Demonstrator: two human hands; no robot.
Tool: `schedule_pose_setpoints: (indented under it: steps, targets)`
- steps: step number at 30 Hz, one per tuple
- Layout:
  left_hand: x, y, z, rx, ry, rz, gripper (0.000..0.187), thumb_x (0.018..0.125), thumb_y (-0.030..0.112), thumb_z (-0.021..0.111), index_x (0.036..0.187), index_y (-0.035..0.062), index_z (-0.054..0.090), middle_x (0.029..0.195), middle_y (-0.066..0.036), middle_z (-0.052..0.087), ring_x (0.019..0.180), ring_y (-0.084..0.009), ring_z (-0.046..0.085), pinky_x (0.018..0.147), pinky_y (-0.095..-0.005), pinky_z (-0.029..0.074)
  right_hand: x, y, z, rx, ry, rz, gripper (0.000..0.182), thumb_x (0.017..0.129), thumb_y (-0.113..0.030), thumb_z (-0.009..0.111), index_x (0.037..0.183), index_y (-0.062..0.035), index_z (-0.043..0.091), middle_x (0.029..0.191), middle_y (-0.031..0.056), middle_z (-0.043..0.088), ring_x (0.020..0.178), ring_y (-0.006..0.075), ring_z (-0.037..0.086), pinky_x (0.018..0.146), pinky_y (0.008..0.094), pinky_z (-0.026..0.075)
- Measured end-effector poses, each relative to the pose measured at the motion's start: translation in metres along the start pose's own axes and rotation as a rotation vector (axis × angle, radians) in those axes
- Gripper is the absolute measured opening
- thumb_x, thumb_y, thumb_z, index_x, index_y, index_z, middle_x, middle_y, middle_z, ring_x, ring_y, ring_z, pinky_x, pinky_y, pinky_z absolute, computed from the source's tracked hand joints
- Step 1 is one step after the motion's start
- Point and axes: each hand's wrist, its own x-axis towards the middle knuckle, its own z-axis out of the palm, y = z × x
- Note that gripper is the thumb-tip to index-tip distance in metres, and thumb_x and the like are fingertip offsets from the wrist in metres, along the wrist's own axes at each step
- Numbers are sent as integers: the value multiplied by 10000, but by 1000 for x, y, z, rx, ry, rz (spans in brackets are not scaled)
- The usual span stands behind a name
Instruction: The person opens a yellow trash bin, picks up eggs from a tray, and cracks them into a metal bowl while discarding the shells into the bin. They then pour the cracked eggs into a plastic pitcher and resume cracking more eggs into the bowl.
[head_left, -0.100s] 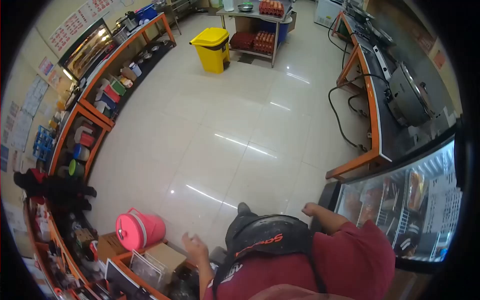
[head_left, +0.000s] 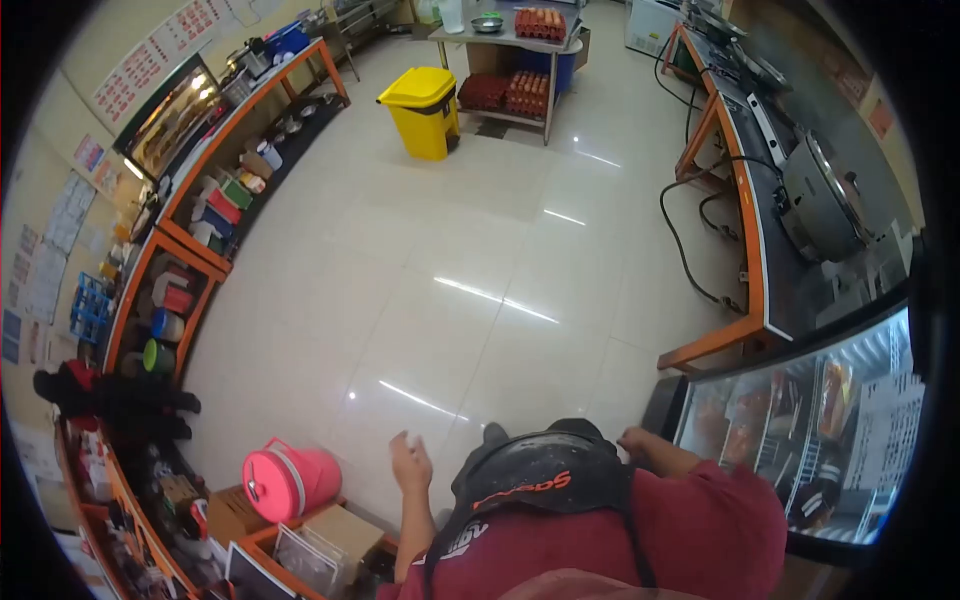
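My left hand [head_left: 411,464] hangs in the air over the tiled floor, fingers loosely apart and nothing in them. The nearest thing to it is a pink drink cooler jug [head_left: 305,482] with a grey band and a carry handle, standing apart to its left. My right hand [head_left: 634,441] is by my hip, its fingers curled closed. A small pale patch shows beside those fingers, too little to name. A black apron [head_left: 540,470] covers my front, over a dark red shirt.
To the right stands a glass-door display fridge [head_left: 760,420] with packed goods. An orange-framed bench [head_left: 755,240] carries a large pot [head_left: 822,200]; hoses hang below. Ahead are a yellow bin [head_left: 420,115] and a steel table [head_left: 490,37] with egg trays. Shelving [head_left: 195,255] lines the left.
My left hand has risen and moved slightly right, away from the cooler jug. My right hand has drawn a little lower, closer to the apron. The view has shifted slightly.
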Motion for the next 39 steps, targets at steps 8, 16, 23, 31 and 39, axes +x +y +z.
schedule_pose_setpoints:
  steps: [8,16,23,31,39]
  targets:
    - [227,163,164,209,-467,758,362,975,336,629,1157,24,665,1114,-203,689,1042,-389,660,886,-477,533,27,-16,-73,268,-118,1,361,874,-344,654,996,-22,764,1015,233,727,981,374,712,870,458,554]
    - [349,116,325,-118,-386,-599,688,1061,514,414,1055,-151,591,917,-265,678,864,-384,679,790,-485,552,161,17,-366,684,734,250,347,932,-271,531,1039,5,711,1112,271,687,1084,439,648,970,508,506]
    - [364,129,331,477,-728,-302,627,1045,463,413,1181,-119,602,1161,-340,649,1068,-482,638,931,-539,494,181,30,-684,857,989,-49,330,959,-296,560,988,5,693,937,219,709,872,361,687,812,444,547]
    - [516,175,430,340,-483,-547,601,1048,434,443,1249,-121,560,1206,-299,643,1125,-429,625,948,-519,495,300,65,-582,304,282,128,445,943,-430,534,1017,-45,745,1059,229,713,1020,412,663,916,477,518]
    - [763,300,511,-383,144,-817,697,1041,498,463,1363,-120,471,1242,-233,631,1054,-336,627,924,-444,504,338,-34,-681,941,361,440,406,973,-415,533,972,-42,694,935,176,698,866,342,666,761,459,519]
